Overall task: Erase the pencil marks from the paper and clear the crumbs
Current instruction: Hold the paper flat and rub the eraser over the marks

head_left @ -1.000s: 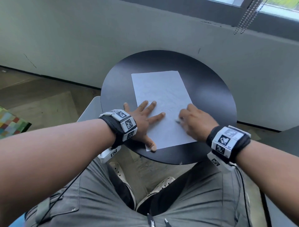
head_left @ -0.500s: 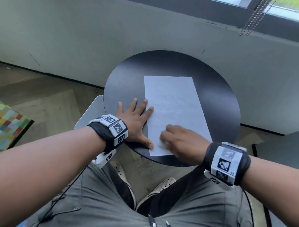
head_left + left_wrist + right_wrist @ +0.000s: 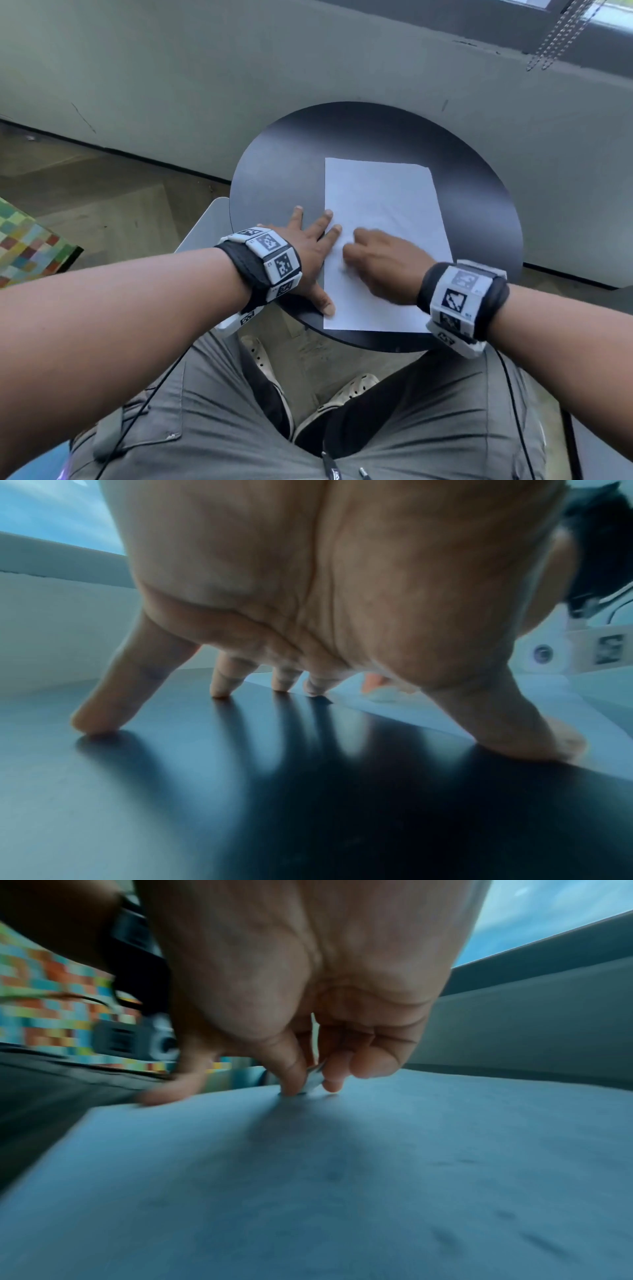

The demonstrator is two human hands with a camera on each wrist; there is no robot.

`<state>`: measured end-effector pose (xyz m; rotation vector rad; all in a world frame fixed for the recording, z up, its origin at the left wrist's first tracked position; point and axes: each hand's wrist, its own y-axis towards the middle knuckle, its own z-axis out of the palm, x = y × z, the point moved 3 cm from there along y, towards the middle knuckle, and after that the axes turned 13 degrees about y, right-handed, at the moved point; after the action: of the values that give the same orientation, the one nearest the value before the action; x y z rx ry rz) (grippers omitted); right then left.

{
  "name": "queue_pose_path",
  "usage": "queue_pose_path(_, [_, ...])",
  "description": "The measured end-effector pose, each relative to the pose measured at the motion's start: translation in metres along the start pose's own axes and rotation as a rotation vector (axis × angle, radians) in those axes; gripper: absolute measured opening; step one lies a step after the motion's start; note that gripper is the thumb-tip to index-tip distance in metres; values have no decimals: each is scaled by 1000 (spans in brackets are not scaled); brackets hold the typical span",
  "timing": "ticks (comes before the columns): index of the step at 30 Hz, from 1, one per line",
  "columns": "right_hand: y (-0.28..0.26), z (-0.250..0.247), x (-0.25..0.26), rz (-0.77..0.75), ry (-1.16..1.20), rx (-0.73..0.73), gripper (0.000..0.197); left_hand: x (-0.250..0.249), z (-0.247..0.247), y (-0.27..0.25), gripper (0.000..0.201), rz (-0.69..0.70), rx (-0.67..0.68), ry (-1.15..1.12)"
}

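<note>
A white sheet of paper (image 3: 380,212) with faint pencil marks lies on the round black table (image 3: 274,164). My left hand (image 3: 308,246) is spread flat at the paper's left edge, its fingertips and thumb pressing down on the table and the sheet's border; the left wrist view shows the same spread fingers (image 3: 219,683). My right hand (image 3: 373,260) sits on the sheet's lower half, blurred by motion. In the right wrist view its thumb and fingers pinch a small pale eraser (image 3: 313,1081) against the paper (image 3: 377,1177). No crumbs can be made out.
The table stands against a grey wall (image 3: 239,68) below a window with a bead chain (image 3: 561,31). My knees in grey trousers (image 3: 239,428) are under the near table edge. A colourful chequered surface (image 3: 24,246) lies at the left.
The paper has turned and shifted to the right on the table. My right hand with the eraser has moved leftward across the sheet toward my left hand, which now holds only the paper's left edge.
</note>
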<state>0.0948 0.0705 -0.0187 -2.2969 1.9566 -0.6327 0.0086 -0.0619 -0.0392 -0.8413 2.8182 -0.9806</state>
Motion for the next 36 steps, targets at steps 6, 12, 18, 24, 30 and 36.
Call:
queue_pose_path(6, [2,2,5,-30,6,-74,13,-2,-7,0,153,-11,29,26])
queue_pose_path(12, [21,-7,-15,50,73,-136,15,-4,-5,2,152,0,20,28])
queue_pose_path(18, [20,5,10,-30,142,-126,16,0,-2,1,151,-13,35,28])
queue_pose_path(24, [34,-16,-31,229,57,-245,24,-3,-4,0,151,-5,41,59])
queue_pose_path(30, [9,5,7,-146,48,8,17,-4,-5,1,151,18,44,16])
queue_pose_path(36, [17,-13,-36,199,6,-237,22,-5,-4,1,151,18,42,45])
